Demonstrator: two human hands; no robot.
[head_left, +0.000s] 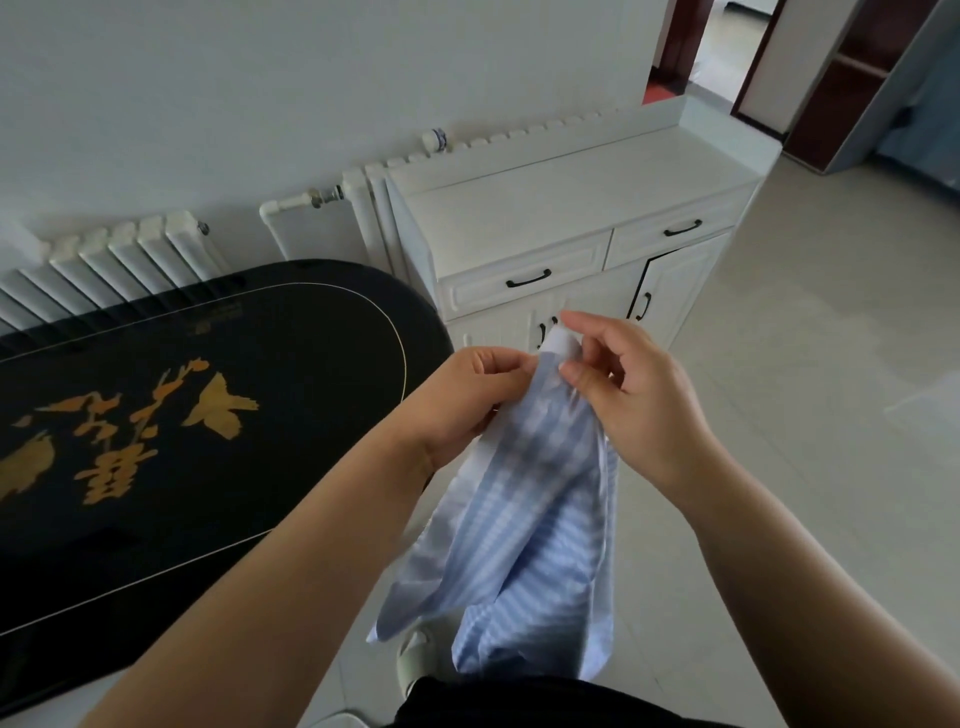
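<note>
- Black oval lacquered tabletop (311, 426) with gold painted motifs and a thin gold rim line: filling the left side, close beside the left forearm.
- White wooden cabinet (561, 208) with two drawers and black metal handles: against the wall, beyond the hands, just right of the tabletop.
- White ribbed radiator (119, 260): along the wall behind the tabletop.
- Blue-and-white striped fabric garment (540, 499): held up in the air in front of the body, hanging slack over the pale tiled floor (805, 389); white band (563, 344) at its top, bunched between both hands.
- Left hand (467, 400): fingers curled, gripping the garment's upper left edge just under the white band.
- Right hand (634, 389): thumb and forefinger pinching the white band from the right, other fingers loosely curled.
- Pale green slipper (415, 654): on the floor beneath the hanging cloth, partly hidden.
</note>
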